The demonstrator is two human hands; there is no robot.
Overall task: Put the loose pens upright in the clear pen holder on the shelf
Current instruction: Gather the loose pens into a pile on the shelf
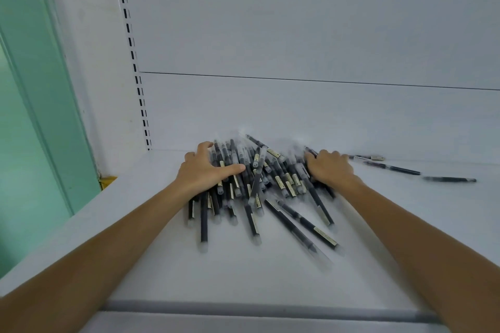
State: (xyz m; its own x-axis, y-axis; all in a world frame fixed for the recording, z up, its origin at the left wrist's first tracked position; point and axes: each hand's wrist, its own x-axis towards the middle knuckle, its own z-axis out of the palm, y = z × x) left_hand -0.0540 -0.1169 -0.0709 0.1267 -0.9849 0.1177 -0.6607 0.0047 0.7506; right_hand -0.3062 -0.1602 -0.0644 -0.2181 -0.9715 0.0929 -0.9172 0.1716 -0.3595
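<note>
Black pens [254, 178] heaped: left hand [205, 167] spreads fingers on top, right hand [328, 167] curls over the heap's edge, grip unclear. Likely gathering; next, clasp a bundle.

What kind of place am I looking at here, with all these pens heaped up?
Probably a shop or stockroom shelving unit: a white shelf, a slotted upright at its left for hooking shelves at different heights, and pens heaped as many identical, labelled pieces.
</note>
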